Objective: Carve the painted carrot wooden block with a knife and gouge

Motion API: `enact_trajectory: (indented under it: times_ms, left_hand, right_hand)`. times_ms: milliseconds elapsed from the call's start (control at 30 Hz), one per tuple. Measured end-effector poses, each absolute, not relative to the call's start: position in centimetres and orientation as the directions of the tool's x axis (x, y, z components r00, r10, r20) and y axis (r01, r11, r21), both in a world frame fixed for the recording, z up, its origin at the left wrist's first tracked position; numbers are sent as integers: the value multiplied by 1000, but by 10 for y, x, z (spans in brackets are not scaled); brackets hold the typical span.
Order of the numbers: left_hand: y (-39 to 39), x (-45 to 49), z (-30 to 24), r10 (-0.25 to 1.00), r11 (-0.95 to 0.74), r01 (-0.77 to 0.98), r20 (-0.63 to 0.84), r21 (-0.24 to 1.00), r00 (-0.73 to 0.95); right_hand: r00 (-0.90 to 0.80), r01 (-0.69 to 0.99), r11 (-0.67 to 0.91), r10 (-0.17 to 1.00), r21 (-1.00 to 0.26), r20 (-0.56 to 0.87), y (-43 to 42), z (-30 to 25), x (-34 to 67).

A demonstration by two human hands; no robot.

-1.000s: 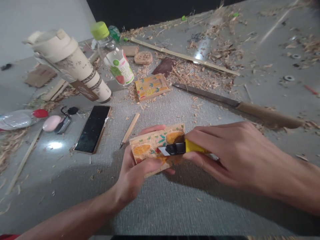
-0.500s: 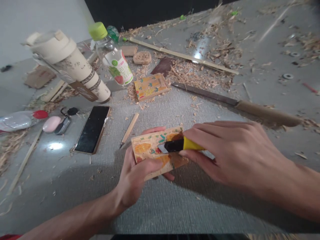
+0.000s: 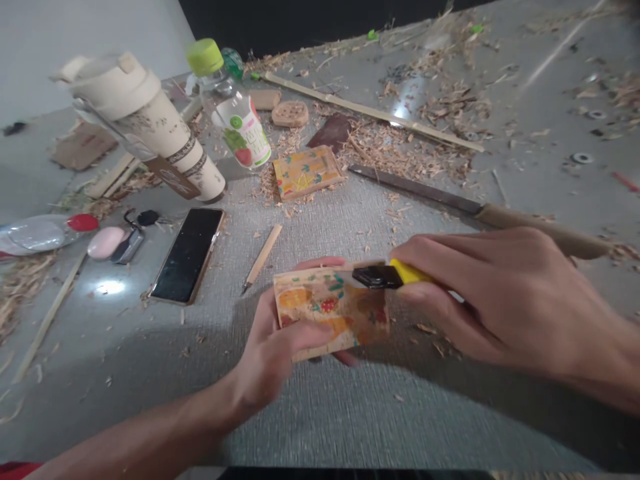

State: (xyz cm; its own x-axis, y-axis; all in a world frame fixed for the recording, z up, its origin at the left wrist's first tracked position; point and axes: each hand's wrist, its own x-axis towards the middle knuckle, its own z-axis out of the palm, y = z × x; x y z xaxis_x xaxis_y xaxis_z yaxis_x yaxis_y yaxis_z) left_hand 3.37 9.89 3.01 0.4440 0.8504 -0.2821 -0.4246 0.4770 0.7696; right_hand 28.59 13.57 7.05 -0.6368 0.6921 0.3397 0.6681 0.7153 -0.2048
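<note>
My left hand grips a small painted wooden block with orange, red and green fruit patterns, the thumb across its face and fingers underneath. Patches of its paint look scraped to bare wood. My right hand is closed around a yellow and black utility knife, whose tip is over the block's upper edge; whether the blade touches the wood I cannot tell. Behind them lies another painted block with similar colours. A short pencil rests to the left of the held block.
A phone, a cream tumbler and a green-capped bottle stand or lie at the left. A long saw-like blade with a brown handle lies at the right. Wood shavings and a thin strip cover the back.
The knife has moved up and right from the middle of the block to its upper edge. Some shavings now show on the table below my right hand.
</note>
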Motion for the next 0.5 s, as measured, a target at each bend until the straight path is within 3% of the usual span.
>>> enact_trajectory:
  times_ms: [200,500]
  left_hand:
    - [103,32,29,876,442,-432,-276,786,395]
    - [102,31,27,870,449,-432,-272,783,411]
  right_hand:
    - [-697,638,730,683,-246,218,133,67,282]
    - [-677,676,698,715,-235,174,132,60,279]
